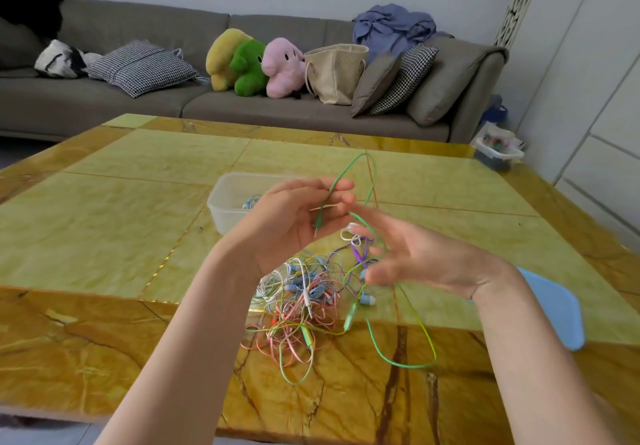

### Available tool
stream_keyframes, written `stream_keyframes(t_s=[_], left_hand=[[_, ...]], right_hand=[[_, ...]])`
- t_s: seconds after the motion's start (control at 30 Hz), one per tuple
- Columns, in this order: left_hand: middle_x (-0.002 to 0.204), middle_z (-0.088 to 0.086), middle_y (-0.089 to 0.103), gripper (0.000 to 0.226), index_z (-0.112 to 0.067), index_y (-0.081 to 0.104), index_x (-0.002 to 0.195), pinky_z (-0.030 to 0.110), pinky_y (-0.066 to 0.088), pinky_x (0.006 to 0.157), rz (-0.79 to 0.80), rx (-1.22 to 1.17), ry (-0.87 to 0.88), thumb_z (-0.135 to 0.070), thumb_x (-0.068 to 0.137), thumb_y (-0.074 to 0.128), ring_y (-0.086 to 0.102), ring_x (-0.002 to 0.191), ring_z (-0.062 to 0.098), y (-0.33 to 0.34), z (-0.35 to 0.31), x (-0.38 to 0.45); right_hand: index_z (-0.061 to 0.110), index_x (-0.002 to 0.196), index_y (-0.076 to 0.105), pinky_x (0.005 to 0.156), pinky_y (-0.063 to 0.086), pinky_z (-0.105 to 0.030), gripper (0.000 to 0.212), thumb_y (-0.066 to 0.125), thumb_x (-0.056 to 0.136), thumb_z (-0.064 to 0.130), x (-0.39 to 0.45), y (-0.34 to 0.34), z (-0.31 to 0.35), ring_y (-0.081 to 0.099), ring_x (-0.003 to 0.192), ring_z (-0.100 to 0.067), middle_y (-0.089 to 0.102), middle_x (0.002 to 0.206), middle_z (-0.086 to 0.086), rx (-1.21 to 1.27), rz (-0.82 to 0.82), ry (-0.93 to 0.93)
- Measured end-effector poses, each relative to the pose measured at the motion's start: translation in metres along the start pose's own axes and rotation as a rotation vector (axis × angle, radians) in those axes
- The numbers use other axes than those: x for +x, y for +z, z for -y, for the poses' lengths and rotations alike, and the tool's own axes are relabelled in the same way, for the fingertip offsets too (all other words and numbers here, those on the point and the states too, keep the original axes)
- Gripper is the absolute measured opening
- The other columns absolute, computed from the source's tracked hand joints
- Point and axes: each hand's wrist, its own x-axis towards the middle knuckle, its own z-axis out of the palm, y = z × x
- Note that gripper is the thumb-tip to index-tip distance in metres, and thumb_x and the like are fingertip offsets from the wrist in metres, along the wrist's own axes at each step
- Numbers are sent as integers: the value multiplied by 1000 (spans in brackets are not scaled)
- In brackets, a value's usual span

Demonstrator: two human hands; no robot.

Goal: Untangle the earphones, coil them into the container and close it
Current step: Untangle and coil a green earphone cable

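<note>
Left hand (294,216) pinching green earphone cable (349,167) above table's (104,202) middle, right hand (415,257) beside it, fingers spread and blurred, over tangled pile (301,299).

The bench (104,223) is tiled in pale yellow-green squares, bordered by amber stone veined with dark brown. A tangle of earphones (301,292) in pink, light blue, white, purple and yellow-green is seen on it, and one bright green cable (372,181) is lifted out. The container (225,202) is translucent white; its lid (557,309) is light blue. On the grey-brown sofa (104,105), yellow (225,53), green (247,67) and pink (282,67) plush toys, houndstooth black-and-white cushions (142,67) and a beige woven bag (334,72) are shown.
</note>
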Motion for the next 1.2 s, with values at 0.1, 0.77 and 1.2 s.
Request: stream_keyframes(t_s=[0.1,0.77,1.2], left_hand=[[59,0,51,30,-7,50,81,16,37,43,-15,-46,-30,9,85,25,38,42,5,1,-1,-1],[121,13,63,29,-1,55,117,35,52,92,-60,-148,247,0,93,39,62,110,26,2,0,4],[110,3,69,32,-14,54,125,32,51,91,24,240,-80,-9,96,42,70,85,19,3,14,4]], right_hand=[[9,109,63,91,49,-22,63,73,66,54,9,-2,-1,63,104,-14,70,109,-3,353,-323,-68],[14,102,65,34,33,-18,24,42,98,7,26,31,4,43,32,-8,55,56,-1,-164,-177,118],[6,80,69,40,26,-8,14,58,89,7,-6,-3,35,37,35,-2,43,37,13,-88,-628,-252]])
